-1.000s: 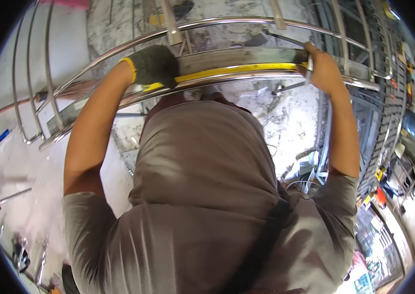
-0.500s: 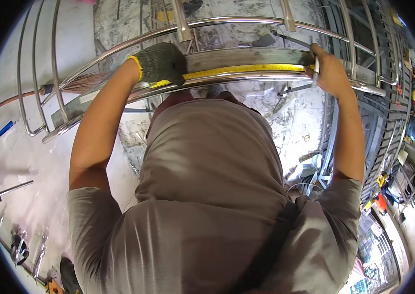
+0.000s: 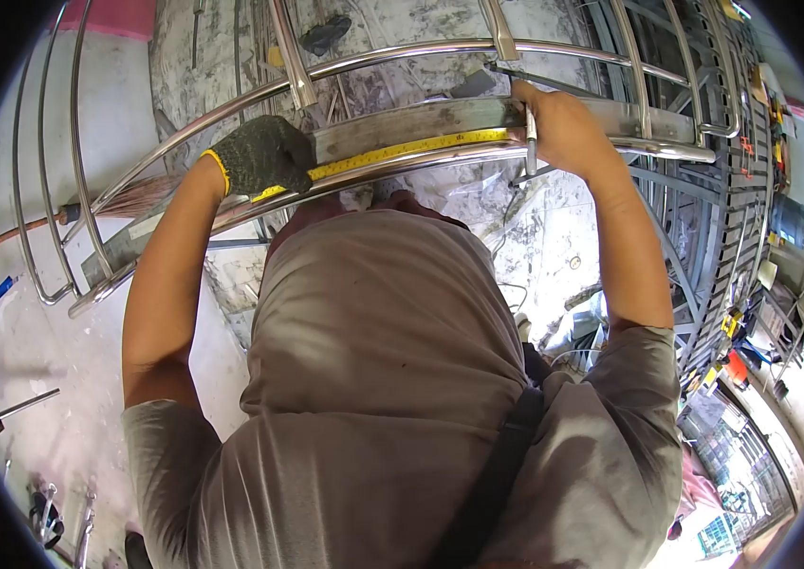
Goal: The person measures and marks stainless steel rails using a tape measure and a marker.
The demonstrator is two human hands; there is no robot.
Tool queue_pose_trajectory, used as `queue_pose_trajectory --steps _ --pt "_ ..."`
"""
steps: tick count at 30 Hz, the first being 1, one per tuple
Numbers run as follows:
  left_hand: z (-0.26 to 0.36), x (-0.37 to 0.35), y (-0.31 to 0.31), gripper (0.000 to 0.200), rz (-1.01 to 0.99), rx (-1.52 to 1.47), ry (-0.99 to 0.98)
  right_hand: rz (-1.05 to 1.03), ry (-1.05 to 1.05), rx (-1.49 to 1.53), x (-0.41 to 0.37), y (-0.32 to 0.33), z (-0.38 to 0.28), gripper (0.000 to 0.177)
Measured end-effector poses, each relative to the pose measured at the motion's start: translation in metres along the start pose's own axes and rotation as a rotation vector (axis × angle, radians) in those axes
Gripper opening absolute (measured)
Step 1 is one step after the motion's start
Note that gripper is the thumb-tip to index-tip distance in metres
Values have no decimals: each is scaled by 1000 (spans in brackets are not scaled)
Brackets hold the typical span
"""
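Observation:
A yellow tape measure blade (image 3: 411, 150) lies stretched along a flat metal bar (image 3: 411, 121), just above a shiny round tube (image 3: 402, 169). My left hand (image 3: 267, 156), in a dark knit glove with a yellow cuff, closes over the tape at its left part; a short yellow piece shows below the glove. At the tape's right end, my bare right hand (image 3: 563, 128) grips a slim silver-white pen-like tool (image 3: 531, 137), held upright across the bar. Its fingertips are partly hidden behind the bar and tool.
The bar and tube belong to a curved tubular metal frame (image 3: 392, 50) with upright posts. A broom (image 3: 141, 196) lies at the left. Stacked metal lattice frames (image 3: 739, 218) stand along the right. Wrenches (image 3: 86, 526) and other tools are on the floor at lower left.
The view has shifted, so the frame appears further left. My right hand has moved left along the bar, shortening the span between my hands. My left hand still holds the tape.

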State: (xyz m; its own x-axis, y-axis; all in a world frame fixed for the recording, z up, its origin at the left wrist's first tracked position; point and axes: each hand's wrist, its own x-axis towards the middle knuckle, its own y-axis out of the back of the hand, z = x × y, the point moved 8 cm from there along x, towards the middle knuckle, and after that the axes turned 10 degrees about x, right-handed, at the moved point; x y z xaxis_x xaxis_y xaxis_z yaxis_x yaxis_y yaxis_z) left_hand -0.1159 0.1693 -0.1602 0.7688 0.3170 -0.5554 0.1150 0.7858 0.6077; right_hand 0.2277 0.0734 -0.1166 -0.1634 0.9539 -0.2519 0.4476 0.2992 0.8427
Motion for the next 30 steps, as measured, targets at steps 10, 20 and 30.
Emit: queue_pose_trajectory --steps 10,20,30 --pt "-3 2 0 24 61 -23 -50 15 -23 -32 -2 1 -8 52" --pt "6 1 4 24 69 31 -135 35 -19 13 -1 -4 -3 48" --pt "-13 -77 40 30 622 -109 -29 106 -50 350 -20 9 9 32"
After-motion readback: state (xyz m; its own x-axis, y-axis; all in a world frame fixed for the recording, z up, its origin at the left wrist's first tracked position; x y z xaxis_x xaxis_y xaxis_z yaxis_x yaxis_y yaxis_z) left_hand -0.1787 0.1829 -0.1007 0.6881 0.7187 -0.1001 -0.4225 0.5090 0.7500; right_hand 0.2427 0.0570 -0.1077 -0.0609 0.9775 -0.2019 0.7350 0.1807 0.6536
